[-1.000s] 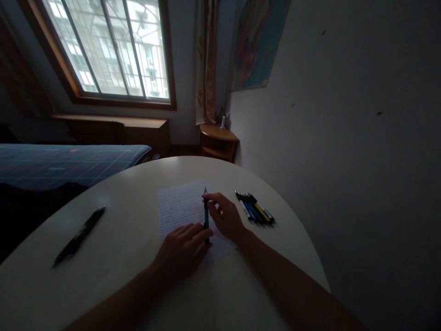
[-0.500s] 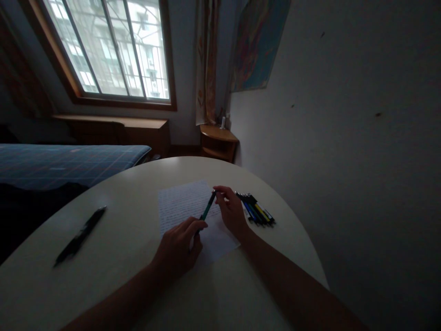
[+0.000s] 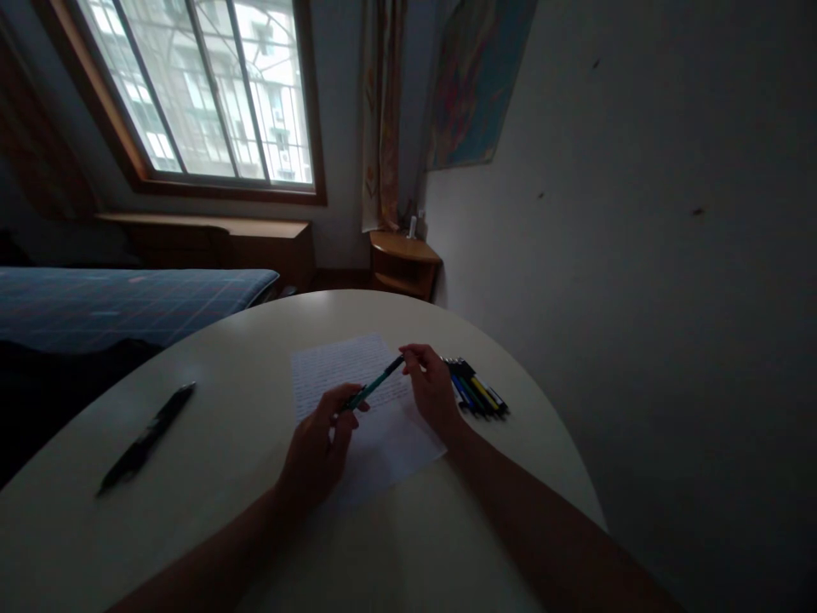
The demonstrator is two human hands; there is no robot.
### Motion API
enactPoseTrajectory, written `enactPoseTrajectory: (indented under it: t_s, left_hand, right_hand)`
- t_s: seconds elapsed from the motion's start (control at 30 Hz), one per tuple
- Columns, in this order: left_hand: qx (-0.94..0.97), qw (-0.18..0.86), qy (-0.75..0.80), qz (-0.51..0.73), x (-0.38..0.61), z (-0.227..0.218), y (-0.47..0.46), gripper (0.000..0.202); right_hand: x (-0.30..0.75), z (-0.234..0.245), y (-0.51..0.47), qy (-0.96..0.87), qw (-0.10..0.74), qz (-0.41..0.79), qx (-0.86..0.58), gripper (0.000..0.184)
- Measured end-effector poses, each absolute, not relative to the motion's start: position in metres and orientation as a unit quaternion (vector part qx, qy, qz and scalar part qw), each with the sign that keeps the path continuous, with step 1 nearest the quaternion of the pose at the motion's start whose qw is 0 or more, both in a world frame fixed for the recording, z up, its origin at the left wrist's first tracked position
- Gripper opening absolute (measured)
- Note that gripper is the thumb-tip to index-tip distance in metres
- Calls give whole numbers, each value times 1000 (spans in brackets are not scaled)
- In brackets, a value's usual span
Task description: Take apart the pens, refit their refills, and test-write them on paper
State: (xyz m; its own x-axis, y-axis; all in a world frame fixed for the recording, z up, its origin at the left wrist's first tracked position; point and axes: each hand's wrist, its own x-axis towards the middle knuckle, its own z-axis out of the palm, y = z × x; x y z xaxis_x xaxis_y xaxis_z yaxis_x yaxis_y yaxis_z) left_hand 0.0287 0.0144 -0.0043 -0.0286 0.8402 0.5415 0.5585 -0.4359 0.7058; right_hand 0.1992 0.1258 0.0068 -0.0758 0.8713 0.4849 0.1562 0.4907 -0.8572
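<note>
Between my two hands a dark pen with a teal barrel (image 3: 375,385) is held slantwise above a sheet of handwritten paper (image 3: 392,443). My left hand (image 3: 319,438) pinches its lower, nearer end between thumb and fingers. At the upper, farther end, the fingertips of my right hand (image 3: 432,387) close on the dark tip; whether this is a cap or the grip I cannot make out. Lines of writing fill the upper part of the sheet, and its lower part is blank. Just right of my right hand lies a row of several pens (image 3: 478,390) with blue, yellow and black parts.
The round white table (image 3: 255,358) carries all of this. A black pen-shaped object (image 3: 148,438) lies apart at the left. A bed with a blue plaid cover (image 3: 128,298) stands beyond the left edge; a bare wall (image 3: 638,298) rises on the right.
My left hand has shifted left and a little up, turning the pen to a flatter slant. My right hand has moved slightly right, still on the far end.
</note>
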Motion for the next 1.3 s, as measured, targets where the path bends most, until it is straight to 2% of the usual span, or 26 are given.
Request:
enactPoseTrajectory:
  t_s: [0.2, 0.53, 0.8, 1.07, 1.3]
  left_hand:
    - [570, 194, 535, 592, 26, -1, 21, 24]
    - [480, 218, 547, 650, 23, 2, 26, 24]
    - [469, 209, 552, 657, 20, 1, 28, 27]
    - [471, 188, 571, 646, 20, 4, 28, 27]
    - [492, 174, 576, 630, 19, 3, 27, 32]
  right_hand:
    - [199, 5, 125, -668, 549, 330, -378, 22]
    - [201, 7, 122, -693, 541, 316, -358, 18]
    - [205, 10, 120, -762, 504, 260, -313, 14]
    - [209, 9, 121, -812, 480, 216, -254, 18]
    - [209, 16, 110, -868, 403, 155, -245, 7]
